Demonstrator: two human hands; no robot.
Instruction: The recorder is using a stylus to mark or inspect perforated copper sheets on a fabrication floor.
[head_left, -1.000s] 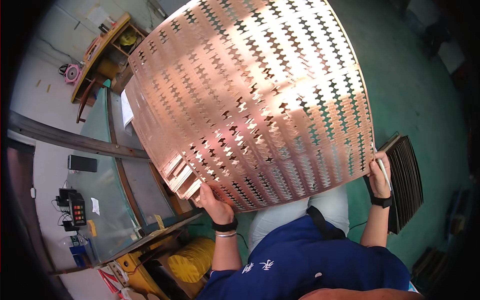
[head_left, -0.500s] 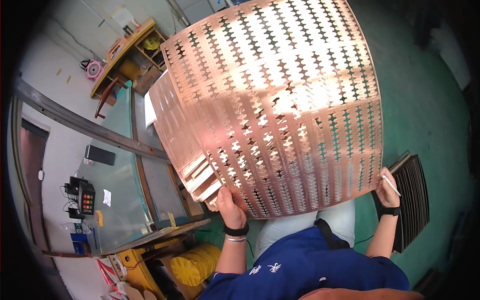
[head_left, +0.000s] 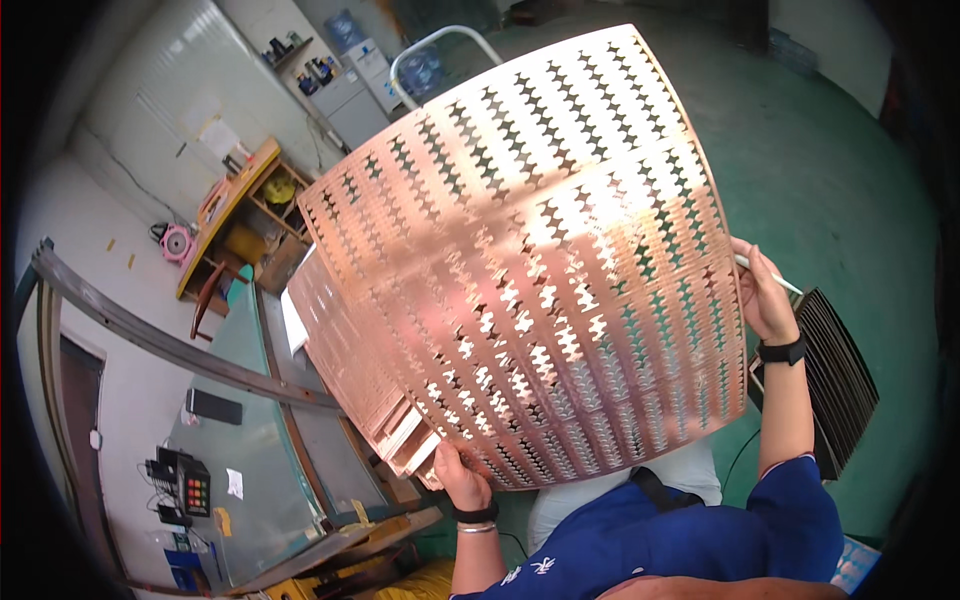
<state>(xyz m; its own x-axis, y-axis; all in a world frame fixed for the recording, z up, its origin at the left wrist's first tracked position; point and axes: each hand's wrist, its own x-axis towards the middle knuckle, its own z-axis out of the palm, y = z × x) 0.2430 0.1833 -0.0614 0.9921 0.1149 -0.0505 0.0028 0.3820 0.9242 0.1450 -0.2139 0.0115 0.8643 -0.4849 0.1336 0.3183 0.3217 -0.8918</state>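
Observation:
A large copper-coloured perforated sheet (head_left: 590,215) stretches in front of me, bowed, with rows of star-shaped cut-outs. My left hand (head_left: 463,483) is closed on its near left corner, thumb on top. Along the right edge, my right hand (head_left: 766,300) grips the sheet, and a slim white pen-like stick (head_left: 780,275) is tucked in the same fingers. Under the sheet's left side lies a stack of similar copper-coloured sheets (head_left: 340,365), its near edges fanned out beside my left hand. The fingers beneath the sheet are hidden.
To the left stands a glass-topped table (head_left: 262,500) with a dark phone-like slab (head_left: 214,407) and a keypad device (head_left: 193,490). A metal frame bar (head_left: 180,340) crosses above it. A dark ribbed rack (head_left: 835,390) stands on the floor at right. A curved pale handle (head_left: 445,38) rises beyond the sheet.
My right hand has moved up along the sheet's right edge, still gripping it. The view has shifted, so the sheet's far edge now shows fully. My left hand stays at the near left corner.

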